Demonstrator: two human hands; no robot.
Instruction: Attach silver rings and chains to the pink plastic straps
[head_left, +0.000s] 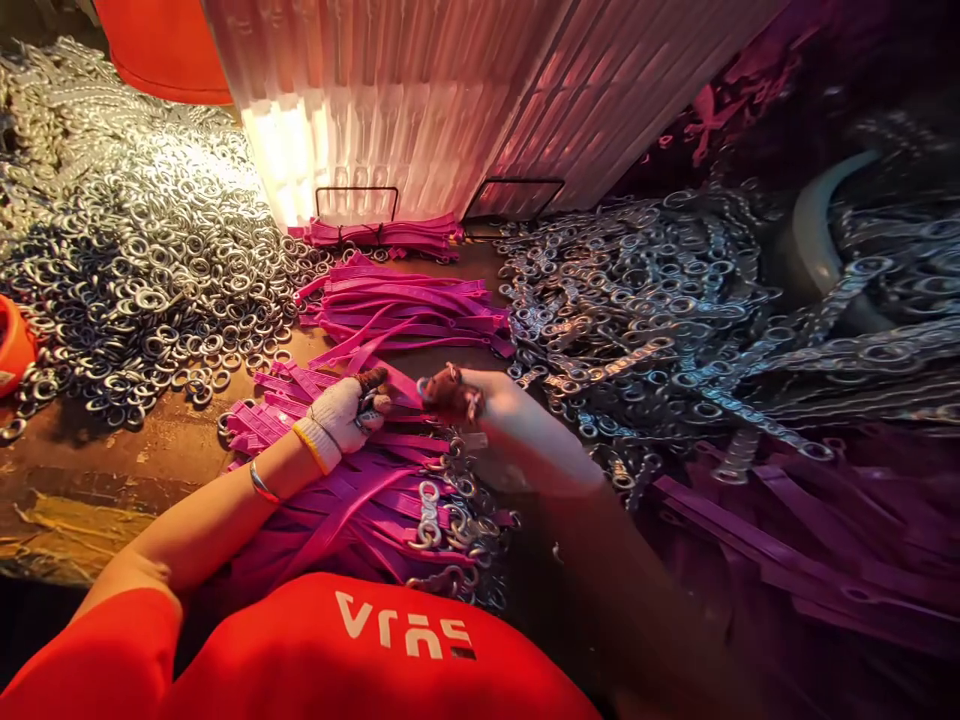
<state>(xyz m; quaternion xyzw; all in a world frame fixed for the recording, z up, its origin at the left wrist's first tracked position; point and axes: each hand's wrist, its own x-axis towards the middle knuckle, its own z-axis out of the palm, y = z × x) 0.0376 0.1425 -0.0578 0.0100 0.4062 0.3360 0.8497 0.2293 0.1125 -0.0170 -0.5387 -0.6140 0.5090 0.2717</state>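
Left hand (346,412) gloved, grip closed on pink strap (397,385); right hand (465,392) pinching small metal ring (424,387); ring pile (142,260) beside.

I see a thin magenta plastic strap (401,385) lying nearly flat between my two hands, atop a loose heap of identical pink straps (352,500) on the desk. A small metal ring (424,387) sits at its right end.

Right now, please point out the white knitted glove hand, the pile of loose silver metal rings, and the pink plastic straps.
white knitted glove hand (341,412), head view, back of glove.
loose silver metal rings (142,270), head view, pile's middle.
pink plastic straps (409,305), head view, middle of bundle.
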